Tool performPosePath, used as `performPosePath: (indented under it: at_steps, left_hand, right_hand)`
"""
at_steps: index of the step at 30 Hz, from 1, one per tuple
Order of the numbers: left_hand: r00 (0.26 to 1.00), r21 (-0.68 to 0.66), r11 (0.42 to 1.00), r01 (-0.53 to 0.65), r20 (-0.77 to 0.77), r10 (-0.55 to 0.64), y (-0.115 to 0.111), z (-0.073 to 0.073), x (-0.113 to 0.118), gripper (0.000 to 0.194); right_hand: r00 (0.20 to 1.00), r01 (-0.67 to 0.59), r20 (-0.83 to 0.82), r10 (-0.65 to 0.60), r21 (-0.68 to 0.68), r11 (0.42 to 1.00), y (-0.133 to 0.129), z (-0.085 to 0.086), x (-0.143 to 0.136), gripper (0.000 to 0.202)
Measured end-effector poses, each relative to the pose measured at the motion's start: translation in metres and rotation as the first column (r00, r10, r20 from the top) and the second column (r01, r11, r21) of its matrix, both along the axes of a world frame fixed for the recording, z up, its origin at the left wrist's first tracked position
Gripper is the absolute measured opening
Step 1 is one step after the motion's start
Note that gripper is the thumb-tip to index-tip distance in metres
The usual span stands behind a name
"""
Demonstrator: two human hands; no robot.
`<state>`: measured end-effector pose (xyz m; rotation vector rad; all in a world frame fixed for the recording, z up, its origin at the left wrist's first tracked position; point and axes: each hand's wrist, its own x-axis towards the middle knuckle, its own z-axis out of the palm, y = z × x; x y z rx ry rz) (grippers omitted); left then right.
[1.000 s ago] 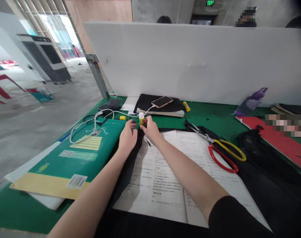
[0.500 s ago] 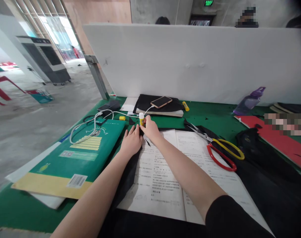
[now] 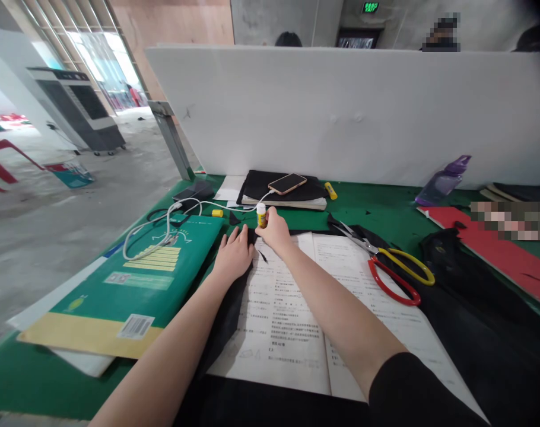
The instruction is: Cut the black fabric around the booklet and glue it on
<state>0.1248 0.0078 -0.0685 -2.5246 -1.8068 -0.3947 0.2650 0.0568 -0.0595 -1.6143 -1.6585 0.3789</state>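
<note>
My right hand (image 3: 274,231) is closed around a yellow glue stick (image 3: 261,217), held upright at the far edge of an open book (image 3: 292,296). Its lower end is partly hidden by my fingers. Flat beside it, with fingers stretched, my left hand (image 3: 233,254) presses on black cloth (image 3: 228,332) at the book's upper left corner. The cloth lies under the book and shows around its edges. Scissors (image 3: 368,246) with one red and one yellow handle rest across the book's right side and the cloth. A small yellow cap (image 3: 217,213) lies beyond my left hand.
A green-covered book (image 3: 149,284) with a white cable (image 3: 125,246) over it lies at left. Behind my hands, a phone (image 3: 288,184) rests on a black-covered book (image 3: 247,193). A purple bottle (image 3: 443,182) and red board (image 3: 510,255) are at right, before a white partition (image 3: 341,112).
My right hand has moved the glue stick a little to the right along the far edge. My left hand stays pressed in place.
</note>
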Motion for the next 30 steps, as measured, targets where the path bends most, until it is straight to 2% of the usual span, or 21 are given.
performPosePath:
  at_steps: [8, 10, 13, 16, 20, 24, 30]
  left_hand:
    - [1.000, 0.008, 1.000, 0.009, -0.006, -0.009, -0.001, -0.001, -0.001, 0.057]
    - [1.000, 0.011, 1.000, 0.008, -0.005, -0.008, -0.001, -0.001, 0.000, 0.057]
    - [1.000, 0.007, 1.000, 0.002, 0.024, -0.002, -0.001, 0.000, 0.000, 0.061]
    - [0.998, -0.004, 1.000, 0.007, 0.066, -0.007, -0.002, 0.002, 0.000, 0.069]
    - [0.997, -0.005, 1.000, 0.015, 0.074, -0.014, -0.002, 0.001, 0.000, 0.070]
    - [0.996, -0.008, 1.000, 0.015, 0.087, -0.014, -0.002, 0.000, 0.000, 0.066]
    - [0.980, -0.028, 1.000, 0.007, 0.199, -0.001, 0.002, 0.000, -0.004, 0.062]
  right_hand:
    - [0.980, 0.092, -0.184, -0.076, 0.076, 0.993, 0.002, -0.006, 0.006, 0.033]
    - [0.947, 0.099, -0.316, -0.051, 0.138, 0.986, 0.004, -0.006, 0.008, 0.031]
    - [0.880, 0.052, -0.473, 0.052, 0.204, 0.978, 0.005, -0.007, 0.007, 0.034]
    - [0.899, -0.057, -0.417, 0.134, 0.190, 0.980, 0.003, -0.008, 0.004, 0.034]
    - [0.961, -0.192, -0.176, 0.214, 0.133, 0.972, -0.002, -0.010, -0.001, 0.029]
    - [0.970, -0.212, -0.107, 0.221, 0.083, 0.974, -0.003, -0.008, -0.005, 0.024]
    - [0.984, -0.161, -0.074, 0.163, 0.038, 0.986, -0.002, -0.003, -0.003, 0.029]
